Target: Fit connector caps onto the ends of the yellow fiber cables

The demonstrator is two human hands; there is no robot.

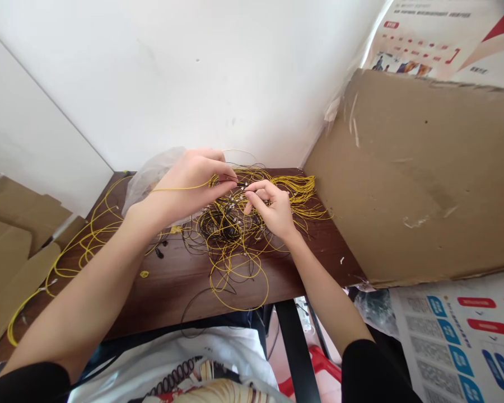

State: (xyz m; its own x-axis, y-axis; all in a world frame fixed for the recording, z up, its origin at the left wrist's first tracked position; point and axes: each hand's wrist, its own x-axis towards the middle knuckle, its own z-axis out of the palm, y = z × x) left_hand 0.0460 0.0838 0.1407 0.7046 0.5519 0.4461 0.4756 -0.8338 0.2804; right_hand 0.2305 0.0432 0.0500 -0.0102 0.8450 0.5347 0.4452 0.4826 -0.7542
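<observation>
My left hand (201,174) is closed in a pinch on a thin black wire (240,184) above the pile. Facing it, my right hand (271,206) pinches the same dark strand, or one right beside it; I cannot tell which. A yellow wire (180,188) runs across the back of my left hand. Under both hands lies a tangle of black wires (222,224) with small white connectors among them. Yellow wires (300,190) bunch up to the right of my right hand. The exact spot where the fingertips grip is too small to make out.
The brown table (168,296) has loose yellow loops (63,271) at its left. A clear plastic bag (151,173) lies behind my left arm. A cardboard panel (424,184) walls off the right side, a white wall (235,84) the back. Cardboard (8,240) stands at left.
</observation>
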